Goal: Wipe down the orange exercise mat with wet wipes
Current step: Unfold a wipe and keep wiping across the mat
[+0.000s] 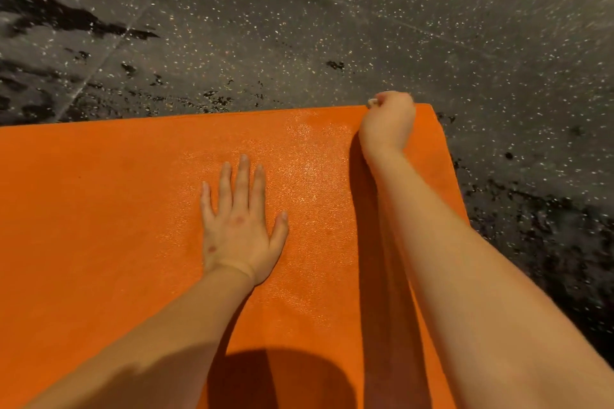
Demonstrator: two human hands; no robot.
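**At the far edge, the wiping looks partway done**

Under both your hands lies the orange exercise mat (pixel 116 209), spread over a dark speckled floor (pixel 332 10). Your left hand (pixel 239 226) rests flat on it, palm down, fingers straight and slightly spread, holding nothing. It appears to be steadying the mat.

Ahead of it and to its right, your right hand (pixel 388 119) sits at the mat's far edge, near the far right corner, with its fingers curled into a fist. A small pale scrap shows at the knuckles. It is most likely the wet wipe (pixel 372 102), though nearly all of it is hidden inside your grip.

Between your two hands, and running back toward you past the left thumb, the mat carries a damp-looking sheen (pixel 309 176). I judge that strip already wiped. To the left of your left hand the surface looks matt and dry, so that wide stretch probably remains. To the right of your right forearm, I cannot tell whether the narrow strip is done.
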